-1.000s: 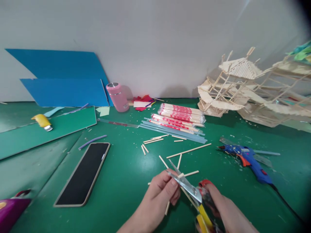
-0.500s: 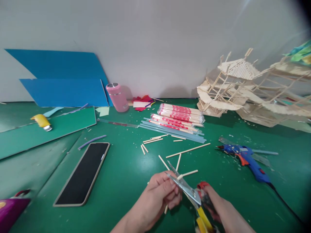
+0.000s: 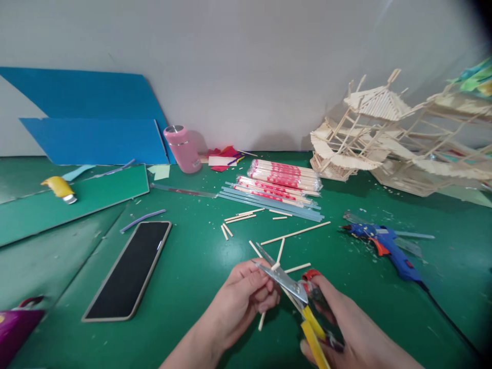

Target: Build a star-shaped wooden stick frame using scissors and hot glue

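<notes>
My left hand (image 3: 240, 300) pinches a thin wooden stick (image 3: 262, 320) near the bottom centre; the stick's lower end pokes out below my fingers and its upper end (image 3: 274, 266) sits between the blades. My right hand (image 3: 346, 333) grips scissors (image 3: 286, 279) with yellow and red handles. The open steel blades straddle the stick just above my left fingers. Several cut stick pieces (image 3: 292, 234) lie on the green mat (image 3: 192, 266) just beyond my hands.
A phone (image 3: 128, 269) lies face up at left. A blue glue gun (image 3: 386, 248) rests at right. Wrapped chopstick packs (image 3: 282, 179), a pink bottle (image 3: 180, 148), blue boards (image 3: 88, 123) and a stick-built model (image 3: 384, 133) stand along the back wall. A yellow lighter (image 3: 59, 188) lies far left.
Both hands with scissors and stick shifted slightly left and up in view as the camera tilted; the blades stay around the stick.
</notes>
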Demonstrator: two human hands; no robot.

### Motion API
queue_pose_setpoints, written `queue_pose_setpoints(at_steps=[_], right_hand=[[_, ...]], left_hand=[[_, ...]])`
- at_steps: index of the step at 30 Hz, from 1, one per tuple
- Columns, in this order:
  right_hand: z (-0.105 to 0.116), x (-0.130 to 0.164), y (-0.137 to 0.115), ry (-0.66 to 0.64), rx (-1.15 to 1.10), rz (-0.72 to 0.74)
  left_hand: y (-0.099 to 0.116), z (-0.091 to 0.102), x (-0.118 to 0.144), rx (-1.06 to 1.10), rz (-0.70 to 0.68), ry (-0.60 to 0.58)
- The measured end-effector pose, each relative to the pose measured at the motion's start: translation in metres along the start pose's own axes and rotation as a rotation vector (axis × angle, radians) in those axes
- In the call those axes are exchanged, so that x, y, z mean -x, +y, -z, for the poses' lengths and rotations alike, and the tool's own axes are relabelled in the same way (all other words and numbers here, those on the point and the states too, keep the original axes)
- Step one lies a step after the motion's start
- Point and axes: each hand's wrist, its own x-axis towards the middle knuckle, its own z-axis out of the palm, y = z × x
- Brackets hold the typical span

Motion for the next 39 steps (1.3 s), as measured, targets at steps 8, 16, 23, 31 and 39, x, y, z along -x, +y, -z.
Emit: queue_pose_setpoints(at_steps=[8, 16, 23, 31, 39], right_hand=[[0.004, -0.003, -0.007, -0.017, 0.025, 0.034], [0.008, -0.004, -0.011, 0.005, -0.04, 0.007], [0.001, -0.003, 0.004, -0.034, -0.015, 0.072], [-0.005, -0.007, 0.014, -0.017, 0.027, -0.042], [-0.001, 0.002, 0.015, -0.022, -0.044, -0.09]], left_hand=[[-0.001, 0.001, 0.001, -0.272, -0.085, 0.126], [0.001, 0.003, -0.001, -0.239, -0.106, 0.118], [0.0, -0.001, -0.001, -0.049, -0.005, 0.041], [-0.006, -0.002, 0.0, -0.329, -0.128, 0.159], [-0.005, -0.005, -0.002, 0.014, 0.038, 0.004]])
